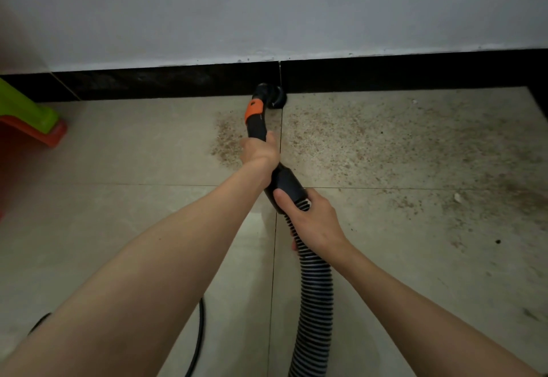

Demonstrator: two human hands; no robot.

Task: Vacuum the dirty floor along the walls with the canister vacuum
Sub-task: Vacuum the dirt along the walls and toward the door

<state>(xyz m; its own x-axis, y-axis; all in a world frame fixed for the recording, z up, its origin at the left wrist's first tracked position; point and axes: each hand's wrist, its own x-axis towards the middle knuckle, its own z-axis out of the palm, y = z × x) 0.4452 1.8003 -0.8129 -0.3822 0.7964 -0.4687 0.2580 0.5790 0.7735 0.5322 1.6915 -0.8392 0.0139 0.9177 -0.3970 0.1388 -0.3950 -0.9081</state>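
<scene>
Gripping the black plastic vacuum wand with orange collar [257, 123], left hand [260, 151] ahead, right hand [308, 222] grasping the ribbed black hose [315, 302], nozzle [271, 95] touching the black baseboard [178, 80], brown grit [370, 139] across beige floor tiles [133, 154].

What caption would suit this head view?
Both hands, left hand and right hand, hold the vacuum hose, nozzle at the baseboard.

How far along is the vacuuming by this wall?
Done: tiles left of the nozzle look mostly clean. In hand: left hand grips the wand, right hand holds the hose, nozzle at the black baseboard. Left: a brown dirt patch spreads rightward.
</scene>
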